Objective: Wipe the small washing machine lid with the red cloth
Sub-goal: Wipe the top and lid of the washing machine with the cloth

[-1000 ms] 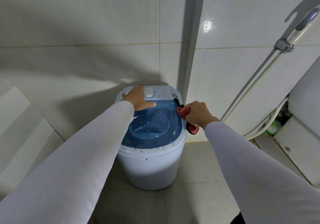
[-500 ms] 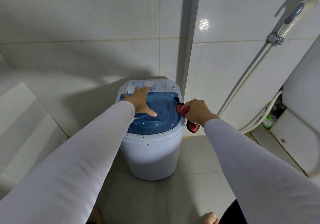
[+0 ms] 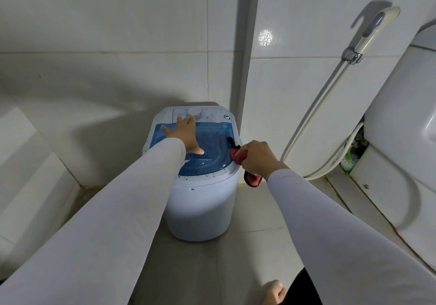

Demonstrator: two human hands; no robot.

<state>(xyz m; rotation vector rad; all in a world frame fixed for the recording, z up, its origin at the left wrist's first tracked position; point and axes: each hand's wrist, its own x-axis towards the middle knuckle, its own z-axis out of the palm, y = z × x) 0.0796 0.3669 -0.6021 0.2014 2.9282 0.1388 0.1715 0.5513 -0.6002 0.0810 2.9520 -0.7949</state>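
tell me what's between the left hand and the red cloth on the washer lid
Only bare translucent blue plastic lid, dotted with dark specks, separates the left hand from the red cloth in the right hand, per the head view.

A handheld sprayer (image 3: 375, 27) hung in a chrome wall bracket (image 3: 351, 55) on the white tiled wall (image 3: 94, 21). Its pale hose (image 3: 313, 116) ran down and looped near the floor (image 3: 247, 245). A white toilet (image 3: 401, 139) stood at the right edge. A green-and-white brush (image 3: 349, 159) sat between toilet and wall.
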